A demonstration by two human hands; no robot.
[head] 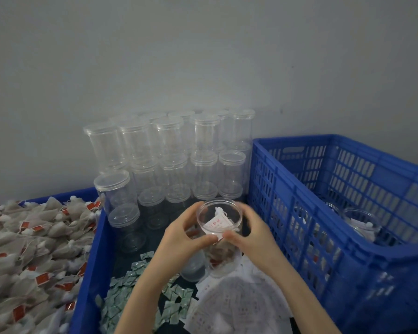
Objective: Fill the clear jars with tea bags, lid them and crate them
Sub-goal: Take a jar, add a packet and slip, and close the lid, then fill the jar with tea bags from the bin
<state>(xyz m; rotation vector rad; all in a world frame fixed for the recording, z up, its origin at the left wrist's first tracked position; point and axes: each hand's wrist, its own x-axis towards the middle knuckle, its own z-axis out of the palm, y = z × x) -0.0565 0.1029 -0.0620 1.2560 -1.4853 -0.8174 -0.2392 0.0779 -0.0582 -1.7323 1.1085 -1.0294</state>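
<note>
Both hands gripping open jar (219,221) from either side: left hand (179,233) + right hand (250,233) curling round rim, thumbs nearly touching in front. Jar w/ tea bags and paper slip inside, sitting between tea-bag bin (27,239) and blue crate (348,213). Lidded empties (169,150) stacked behind.

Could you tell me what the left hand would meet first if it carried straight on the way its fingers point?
Probably the open jar the left hand already grips; beyond it, the right hand.
</note>
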